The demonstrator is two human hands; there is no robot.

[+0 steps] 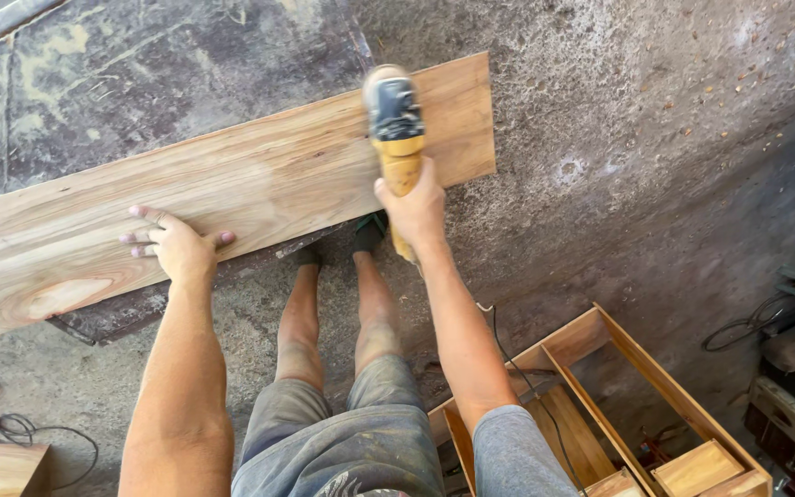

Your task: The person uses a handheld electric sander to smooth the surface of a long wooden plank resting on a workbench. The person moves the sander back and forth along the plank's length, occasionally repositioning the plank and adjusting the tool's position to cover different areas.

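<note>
Yellow plastic, the handle of a power sander [396, 120], is being gripped in the closed right hand [413, 210], so that the dark head is being pressed onto the wooden plank [232, 184] near its right end. The left hand [177, 246] is being laid open and flat on the plank's near edge, apparently so that it is being steadied. The plank is being carried slantwise on a low dark support above the concrete floor [655, 184], with open room beyond its right end. A wooden frame [618, 368] is lying well apart, beside the person's right leg.
</note>
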